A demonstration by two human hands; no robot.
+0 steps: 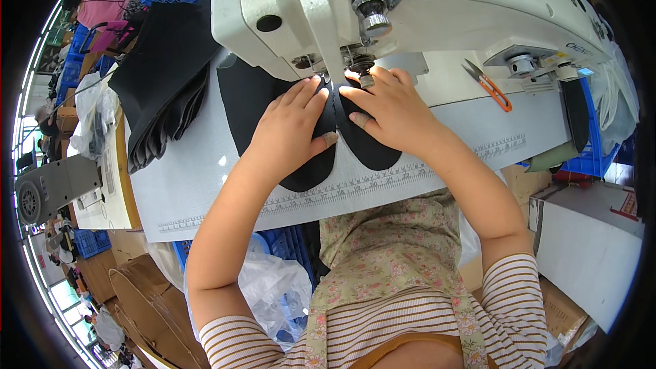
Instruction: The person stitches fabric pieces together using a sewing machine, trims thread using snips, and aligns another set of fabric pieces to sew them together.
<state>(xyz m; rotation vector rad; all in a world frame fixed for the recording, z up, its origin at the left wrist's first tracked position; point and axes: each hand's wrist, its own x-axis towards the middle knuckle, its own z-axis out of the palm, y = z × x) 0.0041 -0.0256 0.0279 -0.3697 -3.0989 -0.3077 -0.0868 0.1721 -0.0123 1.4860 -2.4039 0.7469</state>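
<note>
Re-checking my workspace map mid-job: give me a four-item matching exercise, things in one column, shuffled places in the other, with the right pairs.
Things
1. orange-handled snips
2. stack of black sheets
3. black pieces
4. floral apron

Places
A. under the left hand and right hand
B. over the striped top
C. to the right of both hands
D. to the left of both hands

Pairs: 1-C, 2-D, 3-A, 4-B
</note>
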